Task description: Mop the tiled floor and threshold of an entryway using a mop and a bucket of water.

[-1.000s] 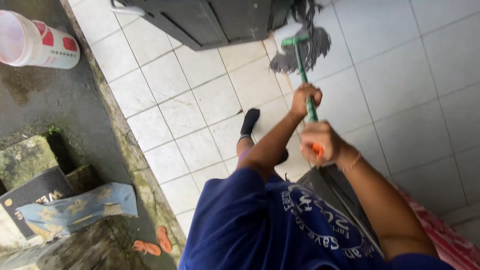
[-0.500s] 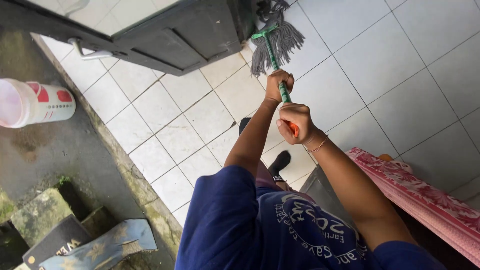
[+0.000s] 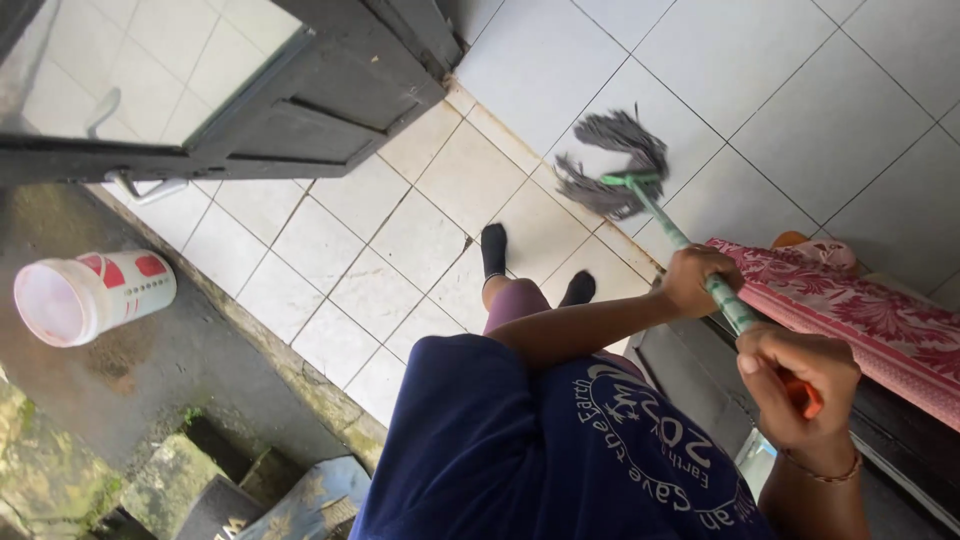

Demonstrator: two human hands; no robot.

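I hold a mop with a green handle (image 3: 668, 222) and a grey string head (image 3: 612, 164) that rests on the white tiled floor (image 3: 430, 215). My left hand (image 3: 700, 279) grips the handle lower down. My right hand (image 3: 800, 382) grips the top end, where an orange cap shows between the fingers. My feet in black socks (image 3: 494, 248) stand on the tiles just left of the mop head.
A dark door with a glass pane (image 3: 290, 105) stands open at the upper left. A white bucket with red marks (image 3: 88, 296) lies on the wet concrete beyond the mossy step edge (image 3: 290, 365). A red patterned cloth (image 3: 850, 310) covers furniture at the right.
The mop head has swung from beside the door rightward onto the open tiles. Both hands moved right and down with the handle. The view turned left.
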